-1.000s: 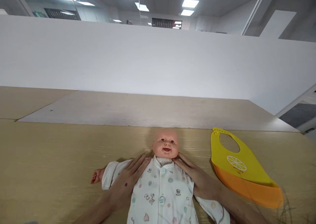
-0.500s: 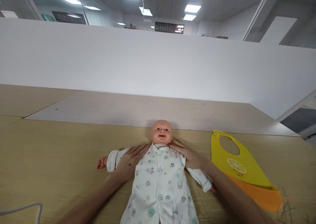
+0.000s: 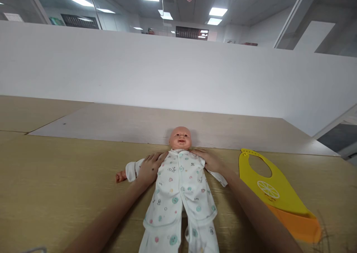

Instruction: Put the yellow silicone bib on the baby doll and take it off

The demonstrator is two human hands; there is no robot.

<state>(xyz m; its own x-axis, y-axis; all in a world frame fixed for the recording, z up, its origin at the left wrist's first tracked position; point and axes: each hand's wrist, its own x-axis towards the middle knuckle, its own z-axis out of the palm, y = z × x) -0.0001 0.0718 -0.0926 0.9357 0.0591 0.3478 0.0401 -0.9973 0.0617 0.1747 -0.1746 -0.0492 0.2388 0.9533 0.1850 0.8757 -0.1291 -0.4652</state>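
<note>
- Left hand [image 3: 150, 168]: open, palm down, fingers loosely spread, lying flat on the upper chest and shoulder of the doll, with no visible grip; forearm enters from the lower left.
- Right hand [image 3: 209, 160]: likewise open and palm down, fingers directed toward the neck, resting on the opposite shoulder with no visible grip; forearm enters from the lower right.
- Table [image 3: 55, 178]: tan wood-grain surface filling the lower part of the view; a paler board [image 3: 111, 126] lies beyond it, against a white partition wall [image 3: 139, 74].
- Baby doll [image 3: 180, 138]: supine on the table near its far edge, centred between the forearms, head away from the viewer, feet toward the viewer and cut off by the lower frame edge.
- White romper [image 3: 178, 193]: worn by the doll, buttoned down the front, printed with small coloured dots and animal motifs; both hands rest on it.
- Silicone bib [image 3: 251, 182]: flat on the table to the right of the doll, well apart from it and near the right forearm; yellow, with a neck opening, snap holes at the top and an orange catch pocket [image 3: 295, 223] at the near end.
- Doll's hand [image 3: 121, 176]: bare, projecting from the sleeve on the image left.
</note>
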